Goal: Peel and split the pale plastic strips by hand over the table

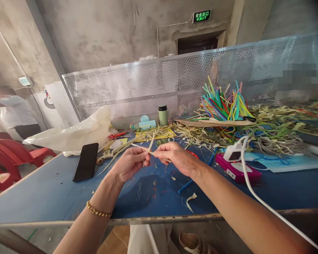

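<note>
Pale, narrow plant-fibre strips (151, 144) cross one another between my two hands, above the middle of the blue table. With thumb and fingers pinched, my left hand (132, 160) grips the strips at their crossing. My right hand (173, 157) is closed on them from the other side, and a short end sticks out below its fingers. The fingers partly hide how the strips are folded. Beneath the hands, small scraps and a curled pale strip (191, 201) lie on the tabletop (153, 201), near a thin blue stick (186, 186).
A black phone (86, 162) lies left, by a plastic bag (82, 130) and red-handled scissors (117, 135). A green bottle (163, 115), colourful pipe cleaners (224, 100) and dried strips stand behind. A magenta power block (237, 169) with a white cable sits right. Perforated metal panels (137, 91) border the back.
</note>
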`<state>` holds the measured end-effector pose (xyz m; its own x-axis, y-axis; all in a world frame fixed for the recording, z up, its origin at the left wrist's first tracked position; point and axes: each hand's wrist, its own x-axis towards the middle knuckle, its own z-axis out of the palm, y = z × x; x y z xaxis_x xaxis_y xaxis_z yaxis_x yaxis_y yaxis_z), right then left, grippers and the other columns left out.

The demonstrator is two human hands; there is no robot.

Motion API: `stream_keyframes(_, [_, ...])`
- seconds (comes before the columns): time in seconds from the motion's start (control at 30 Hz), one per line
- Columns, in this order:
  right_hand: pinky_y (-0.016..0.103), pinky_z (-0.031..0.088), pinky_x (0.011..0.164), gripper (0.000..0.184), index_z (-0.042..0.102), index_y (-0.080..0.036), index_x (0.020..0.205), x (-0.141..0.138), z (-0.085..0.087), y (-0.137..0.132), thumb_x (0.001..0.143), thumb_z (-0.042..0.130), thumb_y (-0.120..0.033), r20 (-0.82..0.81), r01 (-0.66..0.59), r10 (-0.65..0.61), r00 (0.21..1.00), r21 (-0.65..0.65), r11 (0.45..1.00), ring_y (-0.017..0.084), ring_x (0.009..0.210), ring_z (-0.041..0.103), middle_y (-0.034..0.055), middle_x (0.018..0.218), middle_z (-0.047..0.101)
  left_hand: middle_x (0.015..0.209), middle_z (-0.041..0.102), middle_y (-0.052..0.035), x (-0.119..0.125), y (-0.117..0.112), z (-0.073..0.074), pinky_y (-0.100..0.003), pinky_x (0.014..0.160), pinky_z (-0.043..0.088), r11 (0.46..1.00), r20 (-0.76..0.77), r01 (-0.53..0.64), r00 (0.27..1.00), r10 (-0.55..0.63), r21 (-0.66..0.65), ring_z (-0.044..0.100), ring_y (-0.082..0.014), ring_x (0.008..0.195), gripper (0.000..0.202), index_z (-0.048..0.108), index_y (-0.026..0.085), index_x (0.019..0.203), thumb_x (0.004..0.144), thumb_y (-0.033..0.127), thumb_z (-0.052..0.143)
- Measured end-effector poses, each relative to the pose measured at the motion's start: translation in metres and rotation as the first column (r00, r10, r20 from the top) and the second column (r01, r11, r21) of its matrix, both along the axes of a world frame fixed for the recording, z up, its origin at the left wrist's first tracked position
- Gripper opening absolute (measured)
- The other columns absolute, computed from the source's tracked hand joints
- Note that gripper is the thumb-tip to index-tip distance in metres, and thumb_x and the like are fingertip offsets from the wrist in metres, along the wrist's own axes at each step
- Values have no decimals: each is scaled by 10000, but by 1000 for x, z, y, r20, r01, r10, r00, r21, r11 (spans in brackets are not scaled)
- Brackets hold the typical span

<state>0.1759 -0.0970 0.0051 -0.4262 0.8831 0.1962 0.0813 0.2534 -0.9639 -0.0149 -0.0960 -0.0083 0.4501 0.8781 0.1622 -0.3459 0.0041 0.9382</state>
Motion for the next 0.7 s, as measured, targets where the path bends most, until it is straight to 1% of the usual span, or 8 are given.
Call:
stream_keyframes(0.07, [264, 274, 522, 263, 615, -159, 644, 0, 0, 0, 737, 699, -390, 36, 26, -27, 999, 21, 999, 90, 511, 383, -32, 526, 476, 639, 625, -44, 0, 0, 0, -195, 582, 428, 1000, -9, -4, 1000, 4, 6, 553, -78, 553, 152, 693, 56, 682, 720, 173, 783])
stream_keyframes(0.13, [257, 283, 517, 252, 623, -157, 663, 0, 0, 0, 753, 687, -384, 80, 94, -100, 992, 73, 993, 94, 528, 406, -24, 548, 497, 643, 635, -49, 1, 1, 0, -200, 582, 433, 1000, -26, -15, 1000, 16, 13, 565, -87, 559, 159, 692, 61, 692, 716, 186, 787])
stream_keyframes(0.2, [251, 303, 515, 259, 624, -157, 690, 0, 0, 0, 767, 675, -399, 67, 160, -168, 984, 102, 982, 97, 542, 432, -15, 582, 527, 655, 648, -51, 2, 1, 0, -208, 586, 441, 999, -42, -30, 999, 31, 16, 579, -97, 568, 164, 695, 69, 723, 711, 200, 793])
stream_keyframes(0.27, [249, 338, 524, 269, 626, -155, 710, -1, 1, 0, 764, 682, -413, 11, 162, -163, 987, 87, 983, 101, 557, 461, -4, 622, 564, 676, 660, -59, 2, -1, -1, -219, 604, 455, 999, -64, -29, 997, 31, 28, 593, -106, 583, 170, 694, 71, 741, 717, 208, 790])
stream_keyframes(0.37, [255, 388, 559, 238, 630, -150, 697, -2, 0, 2, 739, 701, -373, -61, 113, -109, 992, 80, 990, 106, 579, 497, 10, 658, 599, 753, 691, -97, 3, -4, -1, -240, 644, 474, 999, -114, 22, 993, -17, 39, 622, -125, 628, 173, 698, 61, 780, 747, 217, 767])
stream_keyframes(0.47, [252, 388, 538, 209, 604, -153, 651, -5, -1, 3, 724, 696, -326, -78, 168, -160, 984, 106, 980, 101, 543, 492, -6, 616, 568, 821, 716, -118, 4, -5, 0, -261, 665, 481, 999, -117, 35, 993, -33, 21, 643, -141, 653, 221, 698, 79, 897, 772, 252, 752])
stream_keyframes(0.57, [248, 376, 510, 199, 589, -156, 627, -8, -4, 4, 718, 681, -307, -69, 200, -192, 979, 138, 970, 99, 511, 490, -16, 589, 550, 776, 715, -97, 6, -4, -1, -267, 636, 467, 999, -127, -24, 991, 30, 48, 632, -137, 615, 233, 684, 99, 870, 766, 293, 761])
stream_keyframes(0.7, [250, 380, 511, 204, 597, -152, 619, -11, -6, 5, 723, 666, -313, -65, 175, -167, 984, 149, 973, 101, 505, 498, -17, 585, 551, 723, 712, -80, 10, -2, -5, -265, 605, 439, 982, -194, -97, 972, 128, 162, 625, -133, 581, 224, 676, 97, 774, 748, 298, 772])
